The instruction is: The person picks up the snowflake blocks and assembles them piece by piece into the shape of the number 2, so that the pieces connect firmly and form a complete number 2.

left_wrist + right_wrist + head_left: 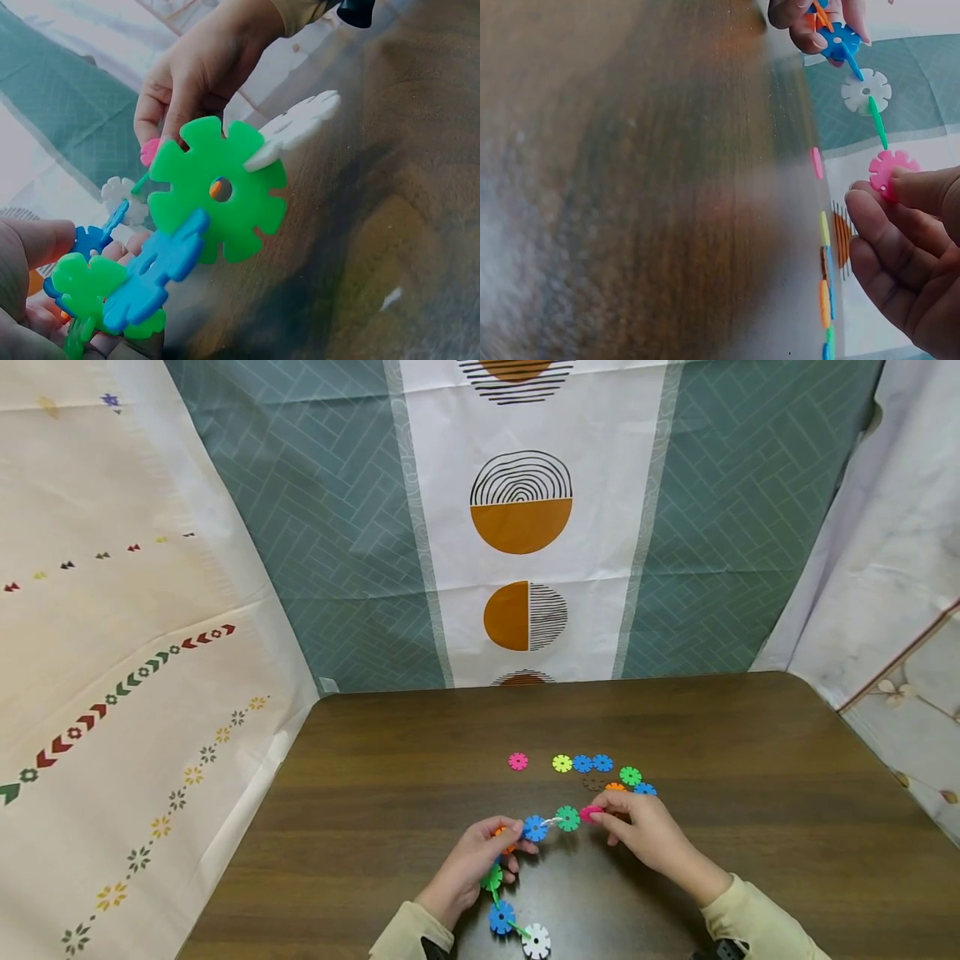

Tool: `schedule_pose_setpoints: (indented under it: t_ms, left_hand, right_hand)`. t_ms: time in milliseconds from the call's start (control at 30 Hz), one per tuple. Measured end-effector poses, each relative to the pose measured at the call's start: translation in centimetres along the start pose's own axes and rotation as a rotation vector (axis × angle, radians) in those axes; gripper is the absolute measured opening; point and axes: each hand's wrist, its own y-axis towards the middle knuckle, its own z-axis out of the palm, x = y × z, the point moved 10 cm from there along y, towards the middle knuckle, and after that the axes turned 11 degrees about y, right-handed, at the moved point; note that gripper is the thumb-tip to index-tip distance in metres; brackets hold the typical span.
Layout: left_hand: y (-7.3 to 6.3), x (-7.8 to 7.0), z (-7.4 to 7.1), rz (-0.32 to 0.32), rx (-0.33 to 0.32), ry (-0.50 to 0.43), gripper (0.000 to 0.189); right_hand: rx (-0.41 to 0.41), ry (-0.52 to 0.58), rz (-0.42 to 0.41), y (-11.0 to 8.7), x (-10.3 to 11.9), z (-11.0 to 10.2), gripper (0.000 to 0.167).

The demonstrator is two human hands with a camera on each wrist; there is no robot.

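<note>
A chain of notched plastic discs runs between both hands above the table. My left hand point(463, 864) holds the chain around an orange disc point(504, 838), fingers curled on it. From there a blue disc point(535, 828), a white disc point(866, 91) and a green disc point(567, 818) lead to the right. At that end my right hand point(651, 833) pinches a pink disc point(891, 172) between thumb and finger, its edge meeting the green one. Below the left hand hang another green disc point(492, 877), a blue disc point(502, 917) and a white disc point(536, 942).
Loose discs lie on the brown table point(360, 777) beyond the hands: a pink one point(518, 762), a yellow one point(562, 763), a brown one point(593, 782), and several blue, green and orange ones. A patterned cloth point(352, 568) hangs behind the table's far edge.
</note>
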Motion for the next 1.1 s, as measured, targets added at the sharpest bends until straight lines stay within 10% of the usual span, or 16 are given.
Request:
schedule_pose_setpoints:
  t_ms: [1100]
  left_hand:
    - [0.2,-0.1,0.4,0.000,0.079,0.131,0.025]
  right_hand:
    - [0.059,-0.024,-0.172,-0.7,1.3,1.4,0.011]
